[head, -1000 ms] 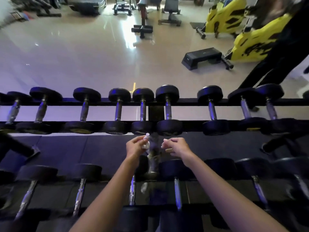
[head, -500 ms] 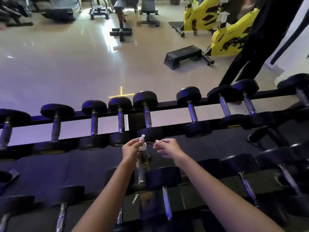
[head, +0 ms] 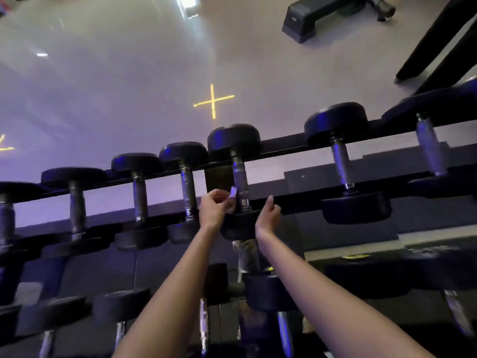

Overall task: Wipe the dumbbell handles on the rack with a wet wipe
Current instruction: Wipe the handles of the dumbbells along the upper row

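A black rack (head: 284, 144) carries a top row of black dumbbells with metal handles. My left hand (head: 214, 209) pinches a small white wet wipe (head: 231, 200) just left of the centre dumbbell's handle (head: 240, 183), near its lower end. My right hand (head: 268, 215) hovers just right of that handle, palm turned inward, fingers loosely curled and holding nothing. Both hands are above that dumbbell's near head (head: 238, 226). More dumbbells lie on a lower tier (head: 268, 293) under my forearms.
Neighbouring handles stand close on the left (head: 188, 189) and farther off on the right (head: 342, 166). Beyond the rack is glossy floor with a yellow cross mark (head: 213, 100). A black step platform (head: 309, 16) and dark legs of a person (head: 438, 42) are at the upper right.
Both hands have moved up and forward from above the lower tier to the centre dumbbell on the top row. The view has tilted down and closer to the rack.
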